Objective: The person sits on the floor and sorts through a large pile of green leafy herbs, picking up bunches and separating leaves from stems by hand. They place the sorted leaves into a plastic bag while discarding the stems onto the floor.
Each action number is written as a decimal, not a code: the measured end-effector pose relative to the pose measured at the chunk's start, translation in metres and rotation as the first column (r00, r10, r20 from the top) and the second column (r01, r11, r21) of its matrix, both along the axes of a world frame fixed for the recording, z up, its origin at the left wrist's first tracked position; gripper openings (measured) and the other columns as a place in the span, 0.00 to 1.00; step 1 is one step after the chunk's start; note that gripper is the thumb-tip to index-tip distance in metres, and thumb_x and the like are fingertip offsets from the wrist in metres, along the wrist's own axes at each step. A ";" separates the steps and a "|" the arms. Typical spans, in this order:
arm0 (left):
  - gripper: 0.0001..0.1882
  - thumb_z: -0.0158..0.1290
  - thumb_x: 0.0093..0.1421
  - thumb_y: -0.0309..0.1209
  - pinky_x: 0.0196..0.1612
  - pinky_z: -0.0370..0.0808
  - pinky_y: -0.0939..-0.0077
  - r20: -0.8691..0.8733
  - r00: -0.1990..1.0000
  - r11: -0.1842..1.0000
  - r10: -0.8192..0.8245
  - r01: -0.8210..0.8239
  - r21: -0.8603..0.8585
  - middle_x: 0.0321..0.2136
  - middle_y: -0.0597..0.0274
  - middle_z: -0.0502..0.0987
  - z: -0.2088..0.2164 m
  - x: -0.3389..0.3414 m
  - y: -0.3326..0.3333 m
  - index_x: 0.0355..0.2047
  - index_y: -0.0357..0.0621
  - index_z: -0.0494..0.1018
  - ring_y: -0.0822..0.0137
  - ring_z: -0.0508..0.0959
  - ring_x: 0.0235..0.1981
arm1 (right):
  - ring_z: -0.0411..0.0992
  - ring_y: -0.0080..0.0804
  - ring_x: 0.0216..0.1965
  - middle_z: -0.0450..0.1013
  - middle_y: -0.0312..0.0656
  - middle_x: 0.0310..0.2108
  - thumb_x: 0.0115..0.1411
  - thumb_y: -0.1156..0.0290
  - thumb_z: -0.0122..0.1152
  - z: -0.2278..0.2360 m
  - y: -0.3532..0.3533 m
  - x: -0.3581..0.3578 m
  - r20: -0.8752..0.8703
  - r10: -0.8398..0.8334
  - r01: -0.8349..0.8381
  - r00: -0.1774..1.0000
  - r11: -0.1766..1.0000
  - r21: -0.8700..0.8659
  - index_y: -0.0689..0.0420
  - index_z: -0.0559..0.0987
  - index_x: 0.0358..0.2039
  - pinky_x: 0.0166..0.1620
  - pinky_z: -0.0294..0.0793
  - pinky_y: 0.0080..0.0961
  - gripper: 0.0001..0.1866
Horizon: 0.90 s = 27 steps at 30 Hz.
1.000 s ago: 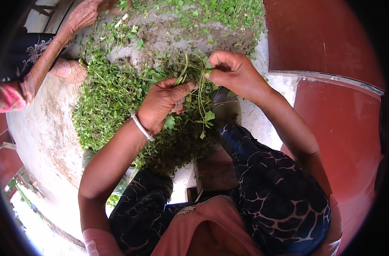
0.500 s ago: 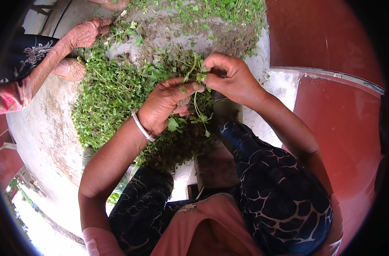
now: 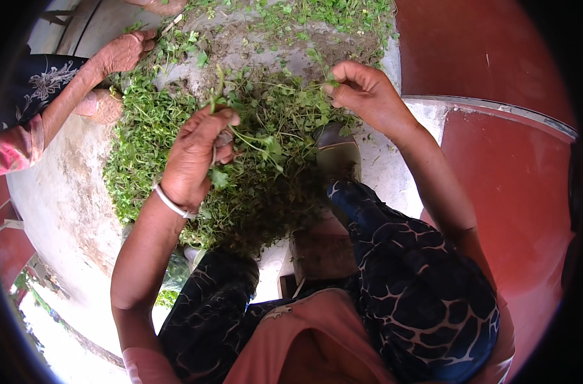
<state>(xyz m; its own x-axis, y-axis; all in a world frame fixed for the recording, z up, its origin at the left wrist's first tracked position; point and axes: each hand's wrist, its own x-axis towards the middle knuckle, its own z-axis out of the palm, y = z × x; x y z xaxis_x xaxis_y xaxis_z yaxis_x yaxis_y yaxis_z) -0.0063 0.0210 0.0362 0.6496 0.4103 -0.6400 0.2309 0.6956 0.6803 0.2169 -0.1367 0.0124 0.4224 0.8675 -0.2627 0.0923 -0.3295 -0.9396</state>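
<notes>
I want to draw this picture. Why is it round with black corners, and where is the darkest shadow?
Head view: a fisheye lens bends the picture into a circle, leaving black corners and curving the red floor's pale edge. The deepest shadow lies on the pile of green leaves below the left hand; the right hand is evenly lit.

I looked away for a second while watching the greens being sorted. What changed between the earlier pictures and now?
The two hands, close together on one sprig before, have drawn apart: the left hand now keeps the sprig, while the right hand has moved off to the right, pinching only a thin stem. The other person's hand has shifted toward the heap's upper left. The heap of greens and the foot stayed put.
</notes>
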 end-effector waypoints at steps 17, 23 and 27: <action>0.10 0.46 0.61 0.40 0.20 0.61 0.82 0.088 0.995 0.994 0.037 -0.027 -0.109 0.18 0.72 0.65 0.007 -0.055 0.016 0.30 0.48 0.65 0.74 0.64 0.17 | 0.71 0.51 0.38 0.64 0.54 0.46 0.52 0.62 0.58 -0.076 -0.002 -0.023 0.618 0.324 -0.082 0.717 0.919 -0.387 0.53 0.62 0.53 0.39 0.73 0.39 0.29; 0.11 0.45 0.62 0.41 0.20 0.60 0.82 0.067 0.997 0.994 0.038 -0.031 -0.106 0.17 0.72 0.64 0.011 -0.051 0.012 0.30 0.48 0.65 0.76 0.63 0.17 | 0.70 0.45 0.39 0.66 0.47 0.37 0.53 0.74 0.54 -0.042 0.006 -0.104 0.292 0.620 -0.644 0.728 0.765 -0.021 0.57 0.67 0.44 0.38 0.73 0.36 0.17; 0.10 0.46 0.62 0.39 0.20 0.61 0.79 0.072 0.996 0.990 0.061 -0.052 -0.133 0.16 0.69 0.66 0.010 -0.053 0.017 0.30 0.47 0.66 0.72 0.65 0.16 | 0.68 0.41 0.46 0.69 0.49 0.40 0.56 0.65 0.54 -0.003 0.012 -0.105 0.246 0.766 -0.775 0.594 0.627 -0.083 0.57 0.67 0.49 0.45 0.72 0.36 0.20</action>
